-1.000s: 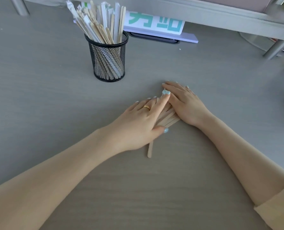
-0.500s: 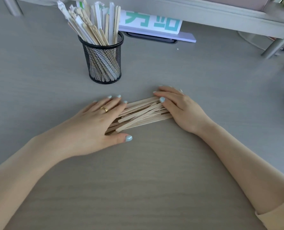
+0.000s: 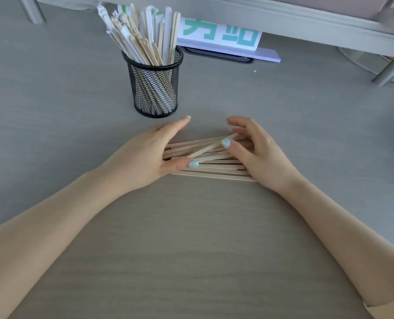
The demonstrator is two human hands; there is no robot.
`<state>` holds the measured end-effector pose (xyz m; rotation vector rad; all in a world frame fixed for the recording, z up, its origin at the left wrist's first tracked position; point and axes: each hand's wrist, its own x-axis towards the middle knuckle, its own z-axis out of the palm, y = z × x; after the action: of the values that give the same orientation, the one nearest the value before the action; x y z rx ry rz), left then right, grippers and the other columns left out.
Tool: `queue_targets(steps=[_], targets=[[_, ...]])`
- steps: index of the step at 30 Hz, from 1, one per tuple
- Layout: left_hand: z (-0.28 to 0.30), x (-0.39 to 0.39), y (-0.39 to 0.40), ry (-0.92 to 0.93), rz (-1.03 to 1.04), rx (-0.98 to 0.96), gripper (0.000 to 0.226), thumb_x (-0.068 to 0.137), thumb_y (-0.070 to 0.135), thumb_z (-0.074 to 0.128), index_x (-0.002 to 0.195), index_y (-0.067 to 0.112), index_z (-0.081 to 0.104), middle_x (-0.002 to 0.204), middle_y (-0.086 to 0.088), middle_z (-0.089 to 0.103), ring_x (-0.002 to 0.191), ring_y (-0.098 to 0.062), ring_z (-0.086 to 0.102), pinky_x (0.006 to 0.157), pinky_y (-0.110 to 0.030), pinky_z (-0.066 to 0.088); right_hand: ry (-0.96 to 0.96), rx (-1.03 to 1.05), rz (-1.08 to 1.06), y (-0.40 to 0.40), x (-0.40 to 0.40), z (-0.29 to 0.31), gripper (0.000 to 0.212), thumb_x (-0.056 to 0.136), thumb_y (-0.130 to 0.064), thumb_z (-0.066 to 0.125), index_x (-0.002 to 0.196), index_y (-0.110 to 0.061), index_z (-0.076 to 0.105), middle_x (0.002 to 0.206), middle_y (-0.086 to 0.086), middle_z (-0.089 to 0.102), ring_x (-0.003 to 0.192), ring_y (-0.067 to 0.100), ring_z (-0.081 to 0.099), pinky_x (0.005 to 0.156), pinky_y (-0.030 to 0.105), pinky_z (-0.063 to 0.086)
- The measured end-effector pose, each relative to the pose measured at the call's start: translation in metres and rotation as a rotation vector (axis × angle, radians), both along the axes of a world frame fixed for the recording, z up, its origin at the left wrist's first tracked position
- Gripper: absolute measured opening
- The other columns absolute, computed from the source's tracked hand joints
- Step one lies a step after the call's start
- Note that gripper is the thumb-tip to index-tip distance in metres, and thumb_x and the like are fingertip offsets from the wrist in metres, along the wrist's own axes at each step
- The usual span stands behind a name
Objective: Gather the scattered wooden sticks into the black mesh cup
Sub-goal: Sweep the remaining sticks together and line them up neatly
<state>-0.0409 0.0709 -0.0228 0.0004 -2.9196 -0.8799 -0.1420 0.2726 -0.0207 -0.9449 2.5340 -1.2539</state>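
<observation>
A pile of several flat wooden sticks (image 3: 211,161) lies on the grey table, roughly side by side, with one stick crossing the top at a slant. My left hand (image 3: 145,153) stands on edge against the pile's left ends, fingers straight, thumb resting on the sticks. My right hand (image 3: 262,155) cups the right ends with curled fingers, and its thumb pinches the slanted stick. The black mesh cup (image 3: 155,88) stands upright just beyond my left hand, packed with wooden sticks and paper-wrapped ones leaning left.
A white sign with green characters (image 3: 223,35) lies behind the cup under a grey shelf (image 3: 283,21). Metal shelf legs (image 3: 389,70) stand at the far right and the far left.
The hands have moved apart from overlapping to bracketing the pile's two ends. The sticks have turned from a slanted heap into a nearly level bundle.
</observation>
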Motion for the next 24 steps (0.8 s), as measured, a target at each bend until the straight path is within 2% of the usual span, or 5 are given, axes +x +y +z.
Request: queue_targets(steps=[3,6,11,15,24], targets=[[0.0,0.008,-0.004,-0.047,-0.075,-0.172,0.109,0.057,0.089,0.024,0.147,0.03,0.009,0.155,0.008,0.02,0.14,-0.001,0.014,0.108,-0.02,0.013,-0.044,-0.073,-0.047,0.001,-0.001,0.002,0.035,0.087,-0.035,0.056,0.121,-0.03,0.049,0.121,-0.007,0.053,0.116,0.0,0.046,0.094,0.018,0.04],[-0.003,0.011,-0.004,-0.078,-0.103,-0.292,0.118,0.049,0.095,0.011,0.147,0.03,0.007,0.157,0.014,0.005,0.135,0.008,-0.005,0.111,-0.021,-0.003,0.069,0.148,0.088,0.002,0.001,0.0,0.057,0.082,-0.046,0.059,0.133,-0.029,0.04,0.133,-0.012,0.045,0.122,-0.001,0.038,0.1,0.015,0.03],[-0.002,0.002,0.013,-0.065,-0.103,-0.173,0.105,0.062,0.08,0.042,0.147,0.033,0.001,0.155,0.009,0.018,0.143,-0.006,0.011,0.109,-0.019,0.008,0.146,0.272,0.195,-0.007,0.012,0.0,0.087,0.064,-0.07,0.052,0.139,-0.032,0.029,0.142,-0.015,0.038,0.13,0.003,0.031,0.105,0.02,0.025],[0.001,-0.004,0.014,-0.046,-0.107,0.062,0.096,0.068,0.056,0.067,0.144,0.041,0.011,0.144,0.013,0.039,0.132,-0.003,0.035,0.103,-0.02,0.03,0.251,0.304,0.173,-0.008,0.013,-0.001,0.08,0.063,-0.074,0.044,0.134,-0.036,0.036,0.126,-0.019,0.042,0.118,0.003,0.031,0.101,0.022,0.02],[0.001,0.007,-0.005,-0.086,-0.067,-0.188,0.102,0.059,0.08,0.046,0.144,0.029,0.024,0.155,0.012,0.017,0.143,-0.006,0.008,0.109,-0.02,0.007,0.254,0.368,0.224,0.001,0.008,0.005,0.058,0.075,-0.055,0.062,0.127,-0.037,0.046,0.119,-0.023,0.036,0.113,0.0,0.026,0.102,0.022,0.013]])
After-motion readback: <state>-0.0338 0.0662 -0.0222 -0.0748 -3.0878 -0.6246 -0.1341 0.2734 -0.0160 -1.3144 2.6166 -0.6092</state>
